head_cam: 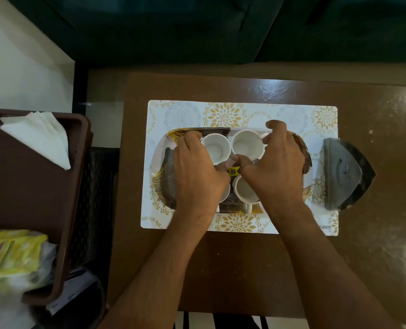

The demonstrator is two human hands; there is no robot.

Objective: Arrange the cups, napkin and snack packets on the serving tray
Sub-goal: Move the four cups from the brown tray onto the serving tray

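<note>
A dark, gold-patterned serving tray lies on a floral placemat and carries several white cups. My left hand curls around the far left cup, fingers on its left rim and thumb at its near side. My right hand grips the far right cup, fingers by its handle and thumb at its near rim. A near right cup shows between my hands; another near cup is mostly hidden under my left hand. A folded white napkin and yellow snack packets lie in a brown crate at the left.
The brown crate stands left of the wooden table, across a gap. A black wedge-shaped holder sits at the placemat's right edge. A yellow price sticker is on the tray. Dark green upholstery runs beyond the table.
</note>
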